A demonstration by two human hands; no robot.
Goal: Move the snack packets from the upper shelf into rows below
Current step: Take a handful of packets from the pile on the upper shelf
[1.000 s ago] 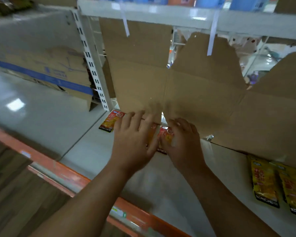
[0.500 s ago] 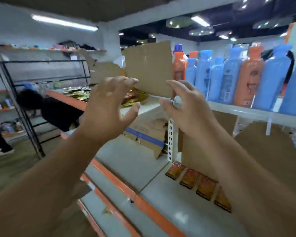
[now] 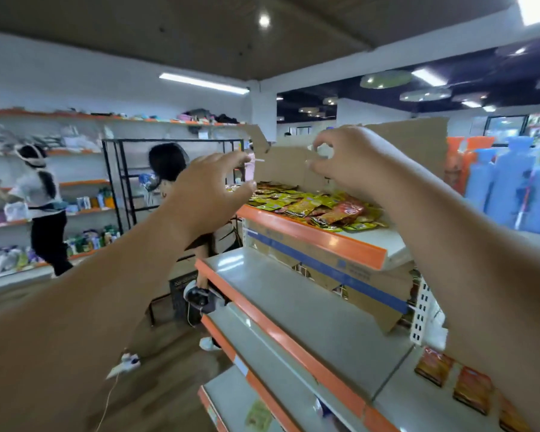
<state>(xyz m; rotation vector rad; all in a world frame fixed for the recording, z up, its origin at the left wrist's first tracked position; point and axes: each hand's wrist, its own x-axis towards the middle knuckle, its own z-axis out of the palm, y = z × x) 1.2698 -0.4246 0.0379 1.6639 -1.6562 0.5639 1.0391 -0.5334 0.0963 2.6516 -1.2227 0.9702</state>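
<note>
Reaching up, the left hand [image 3: 212,194] and right hand [image 3: 349,160] each have a loose grip that looks empty. Most snack packets [image 3: 318,208] lie piled on the upper shelf [image 3: 309,236]; only a few sit in a row [image 3: 449,374] below.

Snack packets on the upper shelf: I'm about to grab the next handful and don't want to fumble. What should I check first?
1. Left hand free: ok, fingers curved, nothing held.
2. Right hand free: ok, nothing held.
3. Snack packets left to take: ok, a loose pile lies on the upper shelf.
4. Contact with the pile: not ok, neither hand touches a packet yet.
5. Space below: ok, bare lower shelf in front of the packet row.
6. Row's far end: cannot tell, the right arm hides it.
</note>
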